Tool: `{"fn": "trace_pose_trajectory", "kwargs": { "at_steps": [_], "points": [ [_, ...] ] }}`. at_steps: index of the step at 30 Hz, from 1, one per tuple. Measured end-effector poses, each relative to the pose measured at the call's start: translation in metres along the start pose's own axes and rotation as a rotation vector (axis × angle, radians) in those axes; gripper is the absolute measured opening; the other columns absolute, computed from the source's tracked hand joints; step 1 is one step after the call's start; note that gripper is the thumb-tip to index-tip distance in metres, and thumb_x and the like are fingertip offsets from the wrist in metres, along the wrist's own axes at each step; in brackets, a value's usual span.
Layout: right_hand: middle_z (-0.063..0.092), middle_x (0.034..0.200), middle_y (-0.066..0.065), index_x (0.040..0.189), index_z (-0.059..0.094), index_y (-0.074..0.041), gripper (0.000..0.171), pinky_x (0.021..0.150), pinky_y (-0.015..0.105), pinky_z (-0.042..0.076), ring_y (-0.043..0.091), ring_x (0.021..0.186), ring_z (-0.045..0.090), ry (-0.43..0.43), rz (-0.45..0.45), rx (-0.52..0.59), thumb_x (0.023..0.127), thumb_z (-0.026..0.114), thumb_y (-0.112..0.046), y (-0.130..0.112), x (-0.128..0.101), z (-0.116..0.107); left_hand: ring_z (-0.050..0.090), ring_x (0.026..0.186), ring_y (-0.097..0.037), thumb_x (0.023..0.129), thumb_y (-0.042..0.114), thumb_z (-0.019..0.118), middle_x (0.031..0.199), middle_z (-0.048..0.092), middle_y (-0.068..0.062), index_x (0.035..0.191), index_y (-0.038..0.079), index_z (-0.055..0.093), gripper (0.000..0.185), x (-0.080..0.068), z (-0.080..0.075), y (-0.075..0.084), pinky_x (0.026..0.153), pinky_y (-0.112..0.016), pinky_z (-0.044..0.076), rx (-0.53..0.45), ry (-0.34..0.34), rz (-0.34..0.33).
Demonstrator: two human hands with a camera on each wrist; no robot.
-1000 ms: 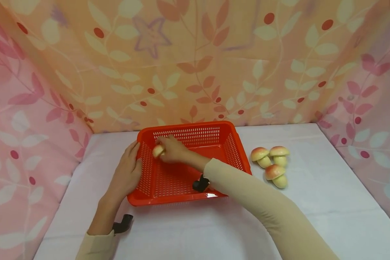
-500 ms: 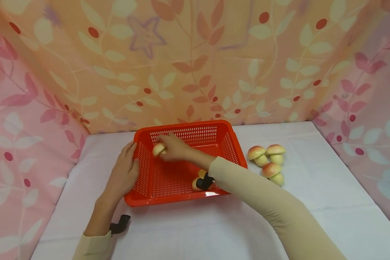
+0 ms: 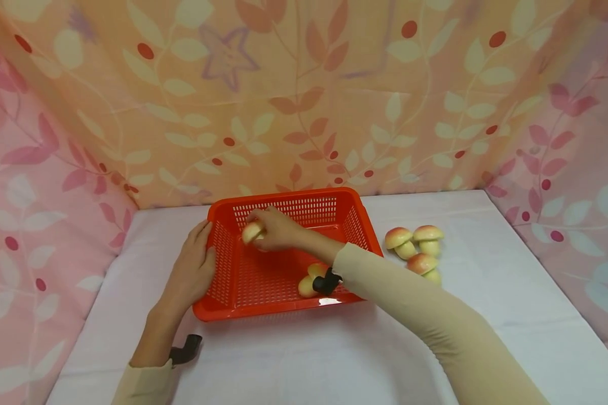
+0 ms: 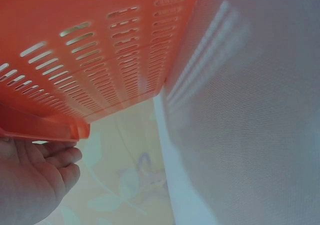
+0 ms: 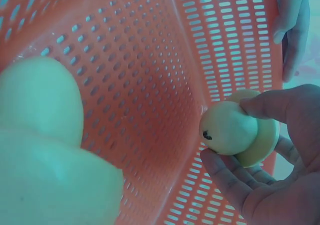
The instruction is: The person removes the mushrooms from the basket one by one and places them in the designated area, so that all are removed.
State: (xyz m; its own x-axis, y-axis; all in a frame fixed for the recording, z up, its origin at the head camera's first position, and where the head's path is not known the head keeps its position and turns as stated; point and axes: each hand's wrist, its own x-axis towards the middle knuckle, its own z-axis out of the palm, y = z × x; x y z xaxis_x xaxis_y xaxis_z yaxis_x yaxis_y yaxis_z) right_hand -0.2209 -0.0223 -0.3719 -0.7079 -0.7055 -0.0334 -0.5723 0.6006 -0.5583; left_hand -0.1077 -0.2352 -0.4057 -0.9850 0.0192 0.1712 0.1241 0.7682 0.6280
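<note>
My right hand (image 3: pixel 278 229) pinches a toy mushroom (image 3: pixel 253 232) near the left wall inside a red plastic basket (image 3: pixel 284 306). In the right wrist view the thumb and fingers are on either side of this mushroom (image 5: pixel 229 129), its pale rounded stem towards the camera. More pale mushroom shapes (image 3: pixel 308 287) lie at the basket's front, partly hidden by the black wrist camera; I cannot tell whether they are one or two pieces. My left hand (image 3: pixel 190 270) lies along the basket's left rim, its fairly straight fingers touching the outside.
Three red-capped toy mushrooms (image 3: pixel 422 263) stand close together on the white cloth (image 3: pixel 496 315) to the right of the basket. A patterned orange curtain (image 3: pixel 304 112) hangs behind, with pink curtains on both sides.
The right hand has shifted slightly to the right with the mushroom, away from the left wall. The mushroom shapes by the wrist show more. The left hand stays at the rim.
</note>
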Motion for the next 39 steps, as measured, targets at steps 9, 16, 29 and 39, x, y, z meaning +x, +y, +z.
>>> {"fn": "trace_pose_trajectory", "kwargs": {
  "at_steps": [9,16,29,39],
  "points": [
    [0.069,0.124,0.013,0.137,0.064,-0.008,0.050,0.083,0.029,0.048,0.022,0.106,0.056,0.000,-0.016,-0.033,0.089,0.077,-0.015,-0.001,-0.006,-0.004,0.026,0.160,-0.047,0.108,0.010,0.041,0.173,0.025,-0.023,0.165,-0.004,0.026,0.061,-0.002,0.003,-0.004,0.126,-0.071,0.026,-0.013,0.007,-0.001],
    [0.068,0.125,0.014,0.138,0.063,-0.009,0.050,0.083,0.029,0.049,0.023,0.109,0.057,-0.001,-0.003,-0.035,0.091,0.077,-0.015,-0.001,-0.011,-0.008,0.025,0.160,-0.046,0.108,0.011,0.041,0.173,0.024,-0.023,0.165,-0.003,0.026,0.061,-0.004,0.001,-0.003,0.127,-0.069,0.025,-0.007,0.004,-0.013],
    [0.068,0.125,0.015,0.137,0.064,-0.007,0.051,0.086,0.034,0.053,0.025,0.110,0.059,0.033,-0.004,-0.086,0.088,0.078,-0.014,0.002,-0.026,-0.015,0.026,0.160,-0.046,0.108,0.011,0.041,0.174,0.024,-0.022,0.166,-0.002,0.025,0.061,-0.002,0.003,-0.005,0.126,-0.070,0.026,0.004,0.003,-0.014],
    [0.070,0.122,0.012,0.135,0.066,-0.008,0.049,0.087,0.034,0.052,0.025,0.109,0.059,0.060,-0.009,-0.066,0.087,0.078,-0.014,0.004,-0.036,-0.024,0.026,0.160,-0.044,0.109,0.012,0.040,0.174,0.024,-0.020,0.166,-0.001,0.025,0.061,0.000,0.002,-0.006,0.126,-0.069,0.026,0.000,0.003,-0.015]
  ]
}}
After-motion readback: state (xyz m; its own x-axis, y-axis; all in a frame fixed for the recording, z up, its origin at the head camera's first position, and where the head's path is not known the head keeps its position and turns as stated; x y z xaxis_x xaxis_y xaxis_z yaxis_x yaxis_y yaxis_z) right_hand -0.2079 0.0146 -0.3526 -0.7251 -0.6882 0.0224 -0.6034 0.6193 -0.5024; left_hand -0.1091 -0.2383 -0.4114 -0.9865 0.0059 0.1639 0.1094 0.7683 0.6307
